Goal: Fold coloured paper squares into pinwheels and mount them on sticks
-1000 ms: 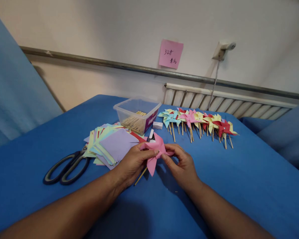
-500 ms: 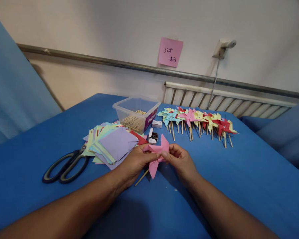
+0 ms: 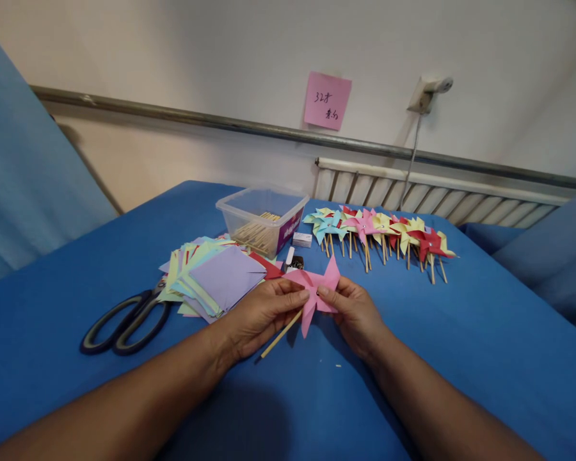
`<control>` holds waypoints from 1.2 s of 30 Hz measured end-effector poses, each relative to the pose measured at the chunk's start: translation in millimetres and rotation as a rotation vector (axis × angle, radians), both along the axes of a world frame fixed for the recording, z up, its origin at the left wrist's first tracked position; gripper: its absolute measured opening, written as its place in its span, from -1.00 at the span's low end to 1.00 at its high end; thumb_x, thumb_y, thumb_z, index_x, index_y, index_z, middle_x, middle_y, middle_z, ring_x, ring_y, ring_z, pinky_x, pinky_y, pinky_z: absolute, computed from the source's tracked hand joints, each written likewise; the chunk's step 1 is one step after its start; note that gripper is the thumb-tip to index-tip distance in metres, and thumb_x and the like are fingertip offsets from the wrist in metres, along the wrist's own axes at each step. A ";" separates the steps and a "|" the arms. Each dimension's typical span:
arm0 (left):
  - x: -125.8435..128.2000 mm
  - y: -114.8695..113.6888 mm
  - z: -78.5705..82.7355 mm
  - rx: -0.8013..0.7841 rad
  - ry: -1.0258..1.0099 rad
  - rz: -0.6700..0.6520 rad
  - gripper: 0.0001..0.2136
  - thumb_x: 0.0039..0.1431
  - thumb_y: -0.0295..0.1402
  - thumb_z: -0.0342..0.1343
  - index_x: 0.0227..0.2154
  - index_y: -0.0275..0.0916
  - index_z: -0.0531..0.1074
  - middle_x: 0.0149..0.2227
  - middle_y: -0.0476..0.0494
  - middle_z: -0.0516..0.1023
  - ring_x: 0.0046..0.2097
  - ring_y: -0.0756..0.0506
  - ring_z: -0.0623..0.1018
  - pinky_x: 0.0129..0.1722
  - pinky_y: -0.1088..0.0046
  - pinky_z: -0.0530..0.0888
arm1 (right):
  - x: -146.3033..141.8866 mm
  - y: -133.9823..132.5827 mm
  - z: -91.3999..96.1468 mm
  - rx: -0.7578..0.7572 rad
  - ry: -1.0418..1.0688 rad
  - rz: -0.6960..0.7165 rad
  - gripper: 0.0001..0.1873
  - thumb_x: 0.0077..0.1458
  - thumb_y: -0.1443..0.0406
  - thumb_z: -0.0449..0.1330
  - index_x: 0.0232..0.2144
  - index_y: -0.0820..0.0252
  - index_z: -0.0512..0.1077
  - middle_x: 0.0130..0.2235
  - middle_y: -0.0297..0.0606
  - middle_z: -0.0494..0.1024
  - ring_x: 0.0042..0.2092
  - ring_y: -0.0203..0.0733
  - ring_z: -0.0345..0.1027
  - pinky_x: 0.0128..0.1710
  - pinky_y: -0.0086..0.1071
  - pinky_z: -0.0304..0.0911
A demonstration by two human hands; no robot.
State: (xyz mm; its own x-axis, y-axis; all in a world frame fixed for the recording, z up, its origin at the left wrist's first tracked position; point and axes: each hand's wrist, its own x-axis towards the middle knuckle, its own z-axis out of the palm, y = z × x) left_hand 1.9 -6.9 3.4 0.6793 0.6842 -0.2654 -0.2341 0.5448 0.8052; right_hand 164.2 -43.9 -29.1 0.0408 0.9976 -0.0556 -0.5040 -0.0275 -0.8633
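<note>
A pink paper pinwheel (image 3: 311, 311) is held between my two hands above the blue table. My left hand (image 3: 269, 308) is closed on its left side, the thumb near the centre. Pinching the right side, my right hand (image 3: 355, 310) has its thumb close to the middle, where a small dark spot shows. A wooden stick (image 3: 282, 334) slants down to the left from behind the pinwheel, below my left fingers; its upper end is hidden. Just beyond the pinwheel stands a small open box (image 3: 295, 261) with dark contents, partly covered by the paper.
Left of my hands lie a stack of coloured paper squares (image 3: 228, 272) and large scissors (image 3: 125, 320). Behind stand a clear plastic tub (image 3: 242, 202) of wooden sticks and a small white box (image 3: 302, 239). Several pinwheels (image 3: 365, 224) lie at the back right, by the radiator (image 3: 441, 193).
The pinwheel has turned and shifted slightly right, and its centre shows more between my thumbs. More of the stick, including its dark lower tip, is visible.
</note>
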 end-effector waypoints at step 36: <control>0.8 5.8 -0.7 0.007 0.092 0.105 -0.69 0.13 -0.11 0.11 -0.32 -0.30 0.49 -0.33 -0.21 0.55 -0.31 -0.09 0.53 -0.20 0.34 0.47 | 5.0 2.5 -11.0 0.053 -0.091 0.087 -0.78 -0.07 0.25 0.36 -0.33 0.22 0.53 -0.34 -0.24 0.60 -0.34 -0.22 0.44 -0.19 -0.26 0.28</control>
